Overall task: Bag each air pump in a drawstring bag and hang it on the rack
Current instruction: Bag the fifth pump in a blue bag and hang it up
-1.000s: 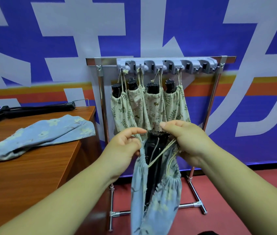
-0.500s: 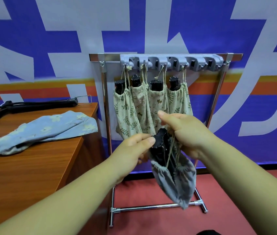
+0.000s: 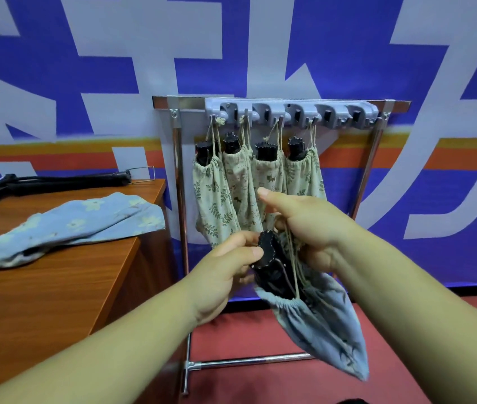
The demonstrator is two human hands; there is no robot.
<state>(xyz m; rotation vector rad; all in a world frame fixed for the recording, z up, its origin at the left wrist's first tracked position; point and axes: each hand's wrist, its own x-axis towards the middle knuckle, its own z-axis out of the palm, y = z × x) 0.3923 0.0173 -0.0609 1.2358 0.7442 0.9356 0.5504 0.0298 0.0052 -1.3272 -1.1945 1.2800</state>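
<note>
Light: bright, even, indoor; shadows soft and faint.
Glare: mild sheen on the worktop point(image 3: 56, 287) and the rack point(image 3: 184, 100) bar.
Blur: slight motion smear on the blue bag point(image 3: 333, 330).
Edges: wide-angle bending toward the corners.

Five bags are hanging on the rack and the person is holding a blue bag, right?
Not quite. The head view shows four bags hanging on the rack, not five. The person is holding a blue bag, yes.
</note>
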